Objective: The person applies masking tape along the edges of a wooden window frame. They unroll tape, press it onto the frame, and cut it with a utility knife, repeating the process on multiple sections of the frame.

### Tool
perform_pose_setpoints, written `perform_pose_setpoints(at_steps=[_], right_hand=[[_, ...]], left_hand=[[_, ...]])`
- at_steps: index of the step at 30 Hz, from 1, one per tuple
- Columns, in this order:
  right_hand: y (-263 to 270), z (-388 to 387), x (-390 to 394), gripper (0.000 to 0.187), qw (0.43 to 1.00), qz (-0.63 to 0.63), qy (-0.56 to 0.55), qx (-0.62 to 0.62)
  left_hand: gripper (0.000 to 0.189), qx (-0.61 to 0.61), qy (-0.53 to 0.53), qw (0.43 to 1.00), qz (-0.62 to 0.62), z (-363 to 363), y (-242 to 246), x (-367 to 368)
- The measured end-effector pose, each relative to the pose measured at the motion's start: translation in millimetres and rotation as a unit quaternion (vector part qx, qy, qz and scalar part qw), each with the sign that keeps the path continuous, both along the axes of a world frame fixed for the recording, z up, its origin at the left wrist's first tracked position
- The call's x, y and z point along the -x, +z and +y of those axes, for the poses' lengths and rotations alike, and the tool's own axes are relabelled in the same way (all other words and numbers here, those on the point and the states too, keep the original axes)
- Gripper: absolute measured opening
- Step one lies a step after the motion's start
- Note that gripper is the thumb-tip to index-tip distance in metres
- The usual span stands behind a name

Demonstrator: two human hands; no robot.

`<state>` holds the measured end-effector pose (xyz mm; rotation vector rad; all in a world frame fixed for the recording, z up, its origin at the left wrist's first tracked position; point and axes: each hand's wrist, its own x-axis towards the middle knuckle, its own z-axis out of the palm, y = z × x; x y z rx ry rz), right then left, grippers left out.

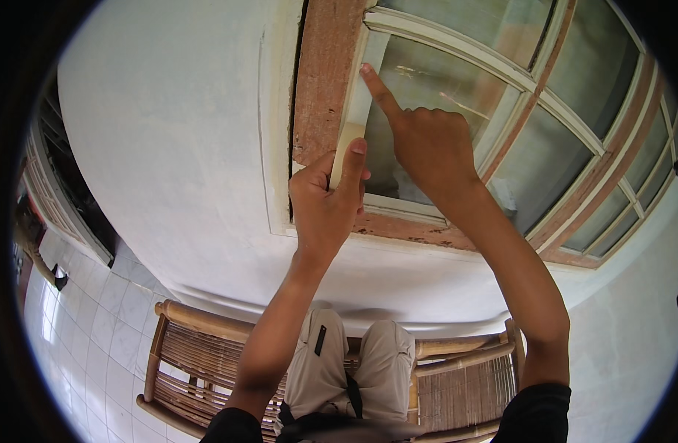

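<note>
My left hand (330,191) grips a roll of masking tape (347,145), held edge-on against the lower left of a window pane. A pale strip of tape (361,102) runs up from the roll along the left edge of the glass pane (427,94). My right hand (430,141) is above and to the right, its index fingertip touching the upper part of the strip and its other fingers curled in. The wooden window frame (328,72) has bare, reddish-brown patches, and the muntins (449,41) around the panes are cream-coloured.
A white wall (178,133) surrounds the window. Below me is a bamboo bench (200,332), with my knees close to the wall. More window panes (588,66) continue to the right. At far left are a tiled floor (106,343), a dark opening and part of a person.
</note>
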<state>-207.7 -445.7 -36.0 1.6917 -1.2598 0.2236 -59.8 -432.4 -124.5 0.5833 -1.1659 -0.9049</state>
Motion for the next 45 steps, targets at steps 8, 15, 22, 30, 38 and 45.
perform_pose_setpoints(at_steps=[8, 15, 22, 30, 38, 45], right_hand=[[-7.3, 9.2, 5.8, 0.096, 0.999, 0.032, 0.009, -0.030], [3.4, 0.6, 9.0, 0.099, 0.995, -0.063, 0.076, -0.023], [-24.5, -6.8, 8.9, 0.098, 0.994, -0.057, 0.066, -0.062], [-11.9, 4.6, 17.0, 0.090, 0.995, -0.020, 0.065, -0.077], [0.4, -1.0, 15.6, 0.087, 0.988, -0.083, 0.115, -0.062], [-12.5, -6.0, 16.3, 0.092, 0.986, -0.095, 0.098, -0.096]], left_hand=[[0.054, -0.016, -0.030, 0.999, 0.016, -2.5, 0.4, 2.4], [0.054, -0.018, -0.038, 0.999, 0.014, -3.5, -1.2, 1.9], [0.057, -0.045, -0.051, 0.998, 0.002, -2.8, 0.2, -1.7], [0.051, 0.040, -0.085, 0.994, 0.054, 3.3, -17.6, 6.0], [0.050, 0.023, -0.103, 0.994, 0.033, 4.1, -16.8, 4.7], [0.050, 0.003, -0.151, 0.986, 0.073, 4.8, -20.1, -1.7]])
